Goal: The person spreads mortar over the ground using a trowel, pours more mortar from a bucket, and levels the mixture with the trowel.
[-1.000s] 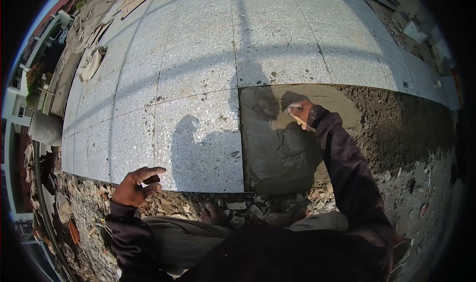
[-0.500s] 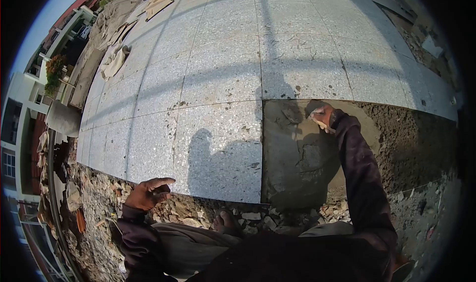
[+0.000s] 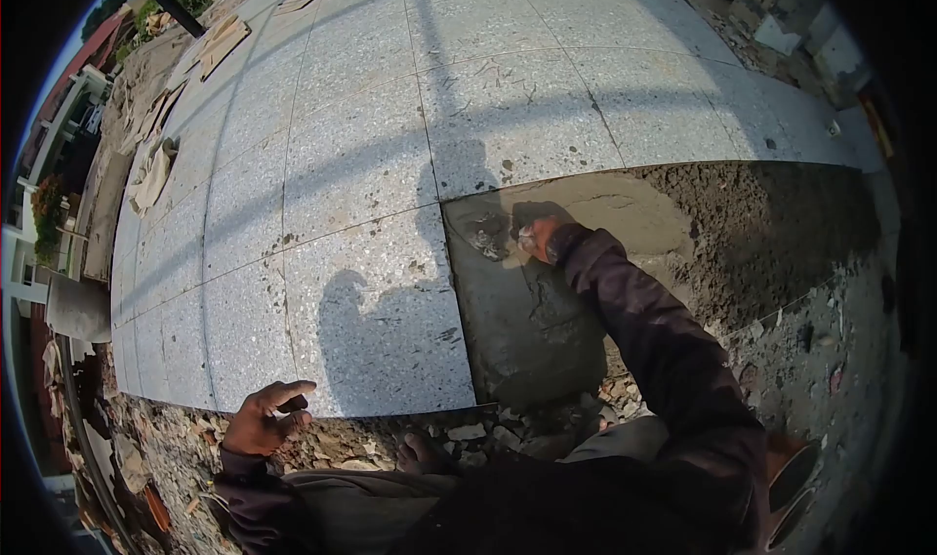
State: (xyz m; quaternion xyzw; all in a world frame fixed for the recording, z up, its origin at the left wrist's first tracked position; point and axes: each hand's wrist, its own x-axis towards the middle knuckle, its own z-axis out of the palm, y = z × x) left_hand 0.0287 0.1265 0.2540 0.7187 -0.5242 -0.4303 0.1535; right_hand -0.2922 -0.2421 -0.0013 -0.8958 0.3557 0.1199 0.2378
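Observation:
My right hand is closed around what looks like the handle of a trowel, its blade smeared with grey mortar. The blade lies low over the wet mortar bed, close to the inner corner of the laid tiles. My left hand holds nothing, its fingers apart and bent, beside the front edge of a speckled tile. Shadows of my head and arm fall across that tile and the mortar.
Speckled tiles spread ahead in rows. Rough, darker mortar lies right of the smooth bed. Broken rubble runs along the front edge, by my foot. A grey cylindrical container and crumpled cloth are at left.
The view has turned, so the tiles sit further left. My right hand has shifted slightly left and nearer over the mortar with the trowel. The left hand keeps its open pose.

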